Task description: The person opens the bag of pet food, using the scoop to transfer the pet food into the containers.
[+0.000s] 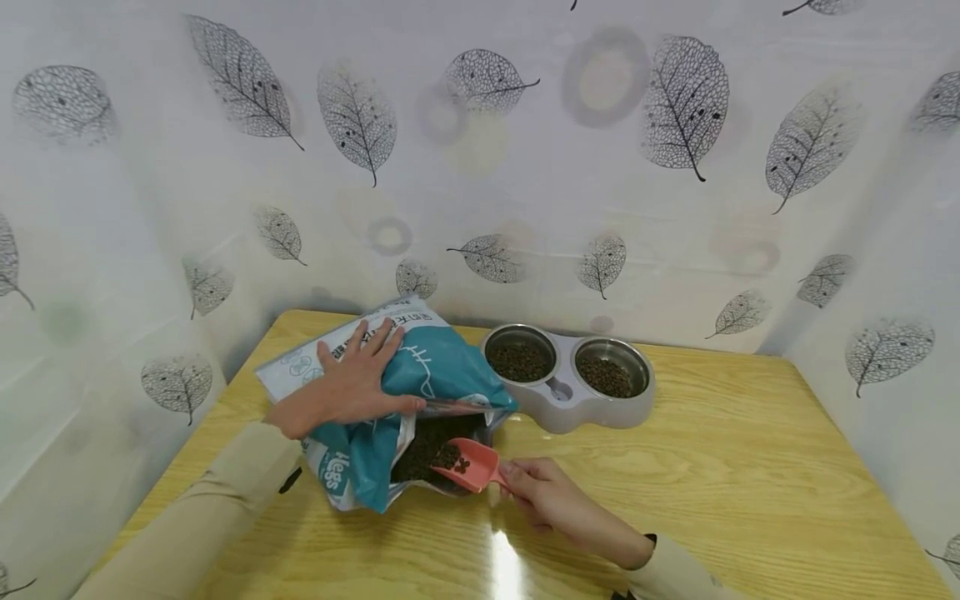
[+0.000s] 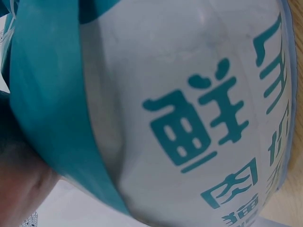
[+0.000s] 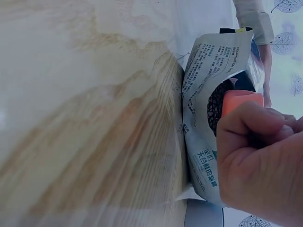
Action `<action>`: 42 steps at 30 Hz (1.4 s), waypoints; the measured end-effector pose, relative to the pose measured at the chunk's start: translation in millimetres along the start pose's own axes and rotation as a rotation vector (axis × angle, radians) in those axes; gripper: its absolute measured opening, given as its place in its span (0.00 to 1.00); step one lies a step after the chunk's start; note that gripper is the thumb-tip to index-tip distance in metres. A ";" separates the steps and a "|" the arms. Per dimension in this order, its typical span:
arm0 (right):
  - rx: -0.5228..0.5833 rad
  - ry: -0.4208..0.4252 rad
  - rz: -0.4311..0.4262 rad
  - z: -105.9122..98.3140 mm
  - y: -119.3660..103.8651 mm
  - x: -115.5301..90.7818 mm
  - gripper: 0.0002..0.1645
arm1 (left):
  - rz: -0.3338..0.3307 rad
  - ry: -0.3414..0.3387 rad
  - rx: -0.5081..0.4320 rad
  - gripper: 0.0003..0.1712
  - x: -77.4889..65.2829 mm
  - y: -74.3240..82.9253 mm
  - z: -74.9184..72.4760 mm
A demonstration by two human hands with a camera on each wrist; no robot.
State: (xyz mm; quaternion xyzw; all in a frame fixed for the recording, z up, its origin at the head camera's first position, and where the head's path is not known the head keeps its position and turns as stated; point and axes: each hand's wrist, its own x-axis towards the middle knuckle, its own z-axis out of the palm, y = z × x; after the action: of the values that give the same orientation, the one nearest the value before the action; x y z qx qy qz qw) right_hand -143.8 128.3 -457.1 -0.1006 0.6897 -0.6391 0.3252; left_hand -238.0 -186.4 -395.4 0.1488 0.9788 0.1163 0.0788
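A teal and white pet food bag (image 1: 450, 358) lies on its side on the table, its mouth facing the front right and brown kibble (image 1: 422, 446) showing inside. My left hand (image 1: 354, 385) rests on top of the bag with fingers spread and the thumb along the mouth's upper edge. With my right hand (image 1: 553, 502), I grip the handle of a pink scoop (image 1: 483, 467). The scoop's front lies inside the bag's mouth, with some kibble in it. Printed bag film (image 2: 189, 132) fills most of the left wrist view.
Behind and right of the bag stands a grey double feeder (image 1: 558, 417). Its two steel bowls, left (image 1: 552, 372) and right (image 1: 641, 379), both contain kibble. Leaf-printed sheeting (image 1: 510, 183) encloses the back and sides of the wooden table (image 1: 720, 467).
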 end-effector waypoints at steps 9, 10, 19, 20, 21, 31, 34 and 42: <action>0.124 -0.089 -0.101 -8.6 -5.3 -9.5 0.23 | 0.004 0.008 0.002 0.70 0.5 0.8 -1.0; 0.149 -0.109 -0.136 -10.3 -6.0 -10.7 0.22 | 0.005 0.011 0.001 0.70 0.3 0.8 -1.0; 0.234 -0.171 -0.411 -26.4 -14.8 -16.1 0.21 | 0.009 0.019 -0.003 0.70 -1.0 0.1 0.8; 0.229 -0.168 -0.419 -29.5 -15.4 -16.9 0.21 | 0.009 0.018 -0.003 0.70 -1.0 0.0 1.0; 0.223 -0.158 -0.425 -33.0 -16.0 -17.7 0.21 | 0.010 0.018 -0.004 0.70 -1.1 0.0 1.0; -0.099 0.335 -0.263 -88.7 -28.7 -33.9 0.21 | 0.020 0.015 -0.010 0.70 2.1 3.2 0.1; -0.222 0.517 -0.185 -110.7 -31.7 -35.1 0.27 | 0.013 0.022 0.000 0.70 1.4 2.0 1.0; -0.695 0.791 -0.104 -168.2 -20.2 -28.5 0.28 | 0.008 0.030 0.006 0.71 -1.0 0.1 3.3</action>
State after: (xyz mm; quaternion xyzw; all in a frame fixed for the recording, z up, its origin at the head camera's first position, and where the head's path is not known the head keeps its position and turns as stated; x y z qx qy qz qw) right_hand -224.6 278.1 -433.7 0.0122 0.9251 -0.3770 -0.0445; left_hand -236.4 -185.9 -398.5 0.1510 0.9797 0.1161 0.0630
